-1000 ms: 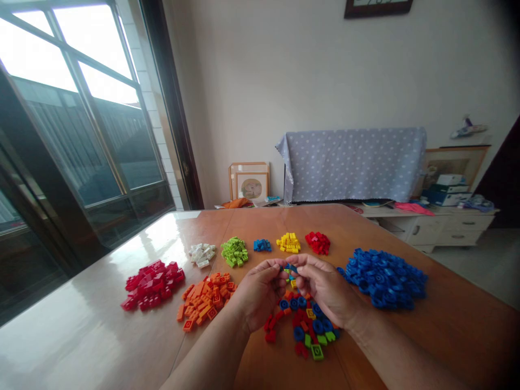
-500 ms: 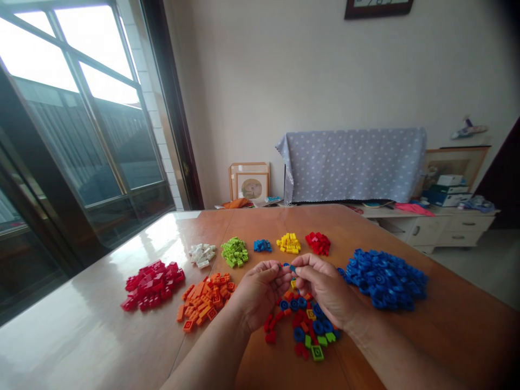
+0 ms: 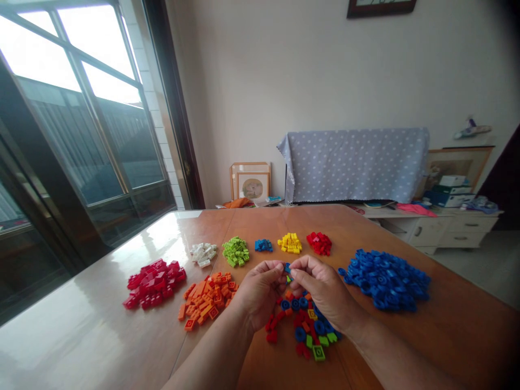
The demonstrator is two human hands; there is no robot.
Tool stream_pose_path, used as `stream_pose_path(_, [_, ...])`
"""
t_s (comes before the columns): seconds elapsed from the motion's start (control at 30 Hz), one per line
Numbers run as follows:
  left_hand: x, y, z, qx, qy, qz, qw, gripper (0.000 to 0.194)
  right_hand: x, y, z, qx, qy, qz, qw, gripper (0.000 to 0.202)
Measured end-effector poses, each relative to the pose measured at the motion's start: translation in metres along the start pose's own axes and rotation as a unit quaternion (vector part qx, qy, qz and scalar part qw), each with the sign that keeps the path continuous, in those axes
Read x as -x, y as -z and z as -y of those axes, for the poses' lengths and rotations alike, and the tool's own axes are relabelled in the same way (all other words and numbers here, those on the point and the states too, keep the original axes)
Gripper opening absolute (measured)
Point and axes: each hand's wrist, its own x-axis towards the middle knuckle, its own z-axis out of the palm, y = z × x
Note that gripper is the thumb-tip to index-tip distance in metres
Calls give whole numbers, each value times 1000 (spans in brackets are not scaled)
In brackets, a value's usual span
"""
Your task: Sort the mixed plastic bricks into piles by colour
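Note:
Both hands meet above a mixed pile of toy building bricks (image 3: 301,331) in red, orange, blue, green and yellow. Between the fingertips is a small blue brick (image 3: 287,268), partly covered by the fingers. My left hand (image 3: 260,292) pinches it from one side, thumb against fingers. From the other side my right hand (image 3: 323,290) grips it between thumb and forefinger. Part of the mixed pile is hidden under the hands. Just left of my left hand lies a heap of orange bricks (image 3: 209,299).
Sorted heaps lie around on the wooden table (image 3: 101,346): dark red bricks (image 3: 156,284), white bricks (image 3: 203,253), lime green bricks (image 3: 235,251), small blue bricks (image 3: 264,245), yellow bricks (image 3: 290,243) and red bricks (image 3: 319,244). A large heap of round blue pieces (image 3: 385,281) is at right.
My left fingers have come together from a looser curl onto the blue brick, which has moved slightly left. My right hand has shifted a little toward the left one. The heaps are unchanged.

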Motion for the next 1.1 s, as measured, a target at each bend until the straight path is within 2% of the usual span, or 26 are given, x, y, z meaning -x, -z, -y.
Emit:
stream_pose_path(0.27, [-4,2,5,-9,-26,2,1000,26,3,-6,9,14,23,-30,999,38])
stream_pose_path(0.4, [-1,-3,7,-30,-55,-19,998,29,1,-6,7,23,39,-43,998,39])
stream_pose_path(0.53, [3,-11,7,-26,-54,-9,998,33,-3,-4,-2,-4,47,-62,997,35])
stream_pose_path(0.83, [2,-8,7,-63,-74,1,995,31,-1,-4,2,-116,5,-33,993,29])
stream_pose_path(1.1, [0,-4,8,-121,-96,-3,988,37,-2,-3,0,-54,22,-36,998,29])
